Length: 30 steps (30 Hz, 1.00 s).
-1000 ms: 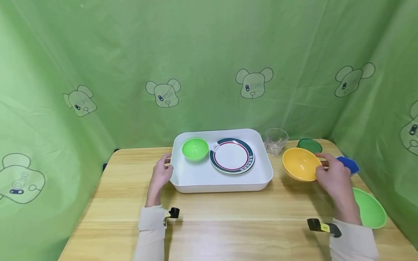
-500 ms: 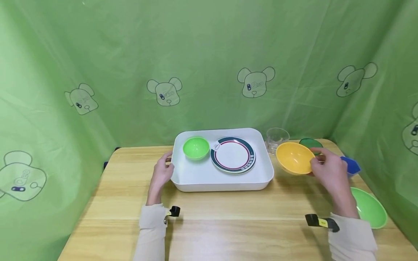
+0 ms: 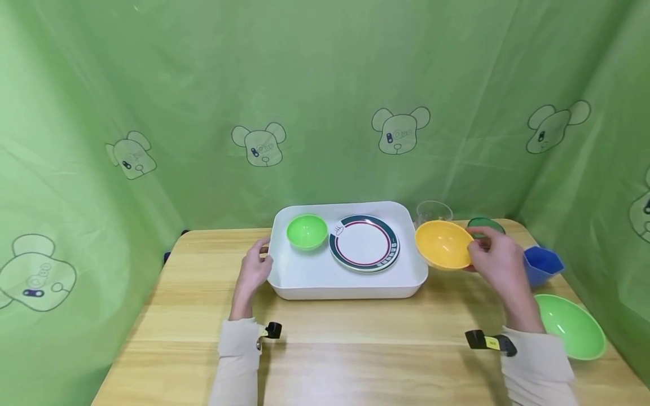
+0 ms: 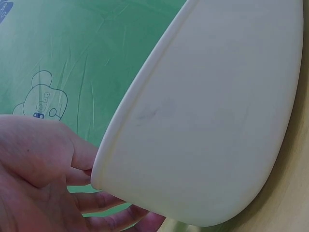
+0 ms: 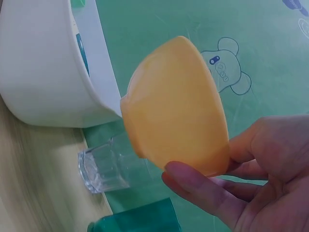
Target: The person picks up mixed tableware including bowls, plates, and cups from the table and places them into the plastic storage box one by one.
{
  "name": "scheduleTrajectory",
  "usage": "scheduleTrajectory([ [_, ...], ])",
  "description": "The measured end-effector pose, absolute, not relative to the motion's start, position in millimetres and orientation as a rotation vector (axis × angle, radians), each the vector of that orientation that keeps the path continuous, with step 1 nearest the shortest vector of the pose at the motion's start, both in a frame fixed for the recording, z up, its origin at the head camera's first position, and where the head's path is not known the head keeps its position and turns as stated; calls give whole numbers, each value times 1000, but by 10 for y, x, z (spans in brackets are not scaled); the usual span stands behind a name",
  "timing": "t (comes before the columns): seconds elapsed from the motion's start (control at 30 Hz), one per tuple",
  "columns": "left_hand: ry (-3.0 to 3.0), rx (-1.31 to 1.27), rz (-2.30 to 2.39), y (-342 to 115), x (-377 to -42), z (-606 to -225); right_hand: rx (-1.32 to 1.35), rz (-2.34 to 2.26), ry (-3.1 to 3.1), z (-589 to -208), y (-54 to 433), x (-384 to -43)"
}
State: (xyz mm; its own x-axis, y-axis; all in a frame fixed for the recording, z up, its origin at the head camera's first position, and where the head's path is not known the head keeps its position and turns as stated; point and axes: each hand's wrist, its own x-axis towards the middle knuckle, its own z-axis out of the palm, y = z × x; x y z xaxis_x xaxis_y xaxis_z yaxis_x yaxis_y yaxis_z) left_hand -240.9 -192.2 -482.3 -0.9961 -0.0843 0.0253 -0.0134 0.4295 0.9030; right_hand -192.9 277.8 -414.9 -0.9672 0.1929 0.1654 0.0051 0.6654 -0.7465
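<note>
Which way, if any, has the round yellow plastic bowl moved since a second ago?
Yes, left in the head view: the round yellow plastic bowl, held by the right hand, has come toward the white rectangular tray, narrowing the visible gap.

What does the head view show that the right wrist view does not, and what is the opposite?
Only the head view: the left hand, the blue container and the large green bowl.
Only the right wrist view: the foot of the orange bowl and the base of the clear glass.
Both: the white tray, part of the clear glass, the dark green cup, and the right hand holding the orange bowl.
</note>
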Motion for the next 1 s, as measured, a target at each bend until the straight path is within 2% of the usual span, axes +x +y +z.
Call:
scheduleTrajectory([
  [1.0, -2595, 90, -1653, -1933, -2403, -4820, -10, 1374, -2666, -4186, 2319, -2191],
])
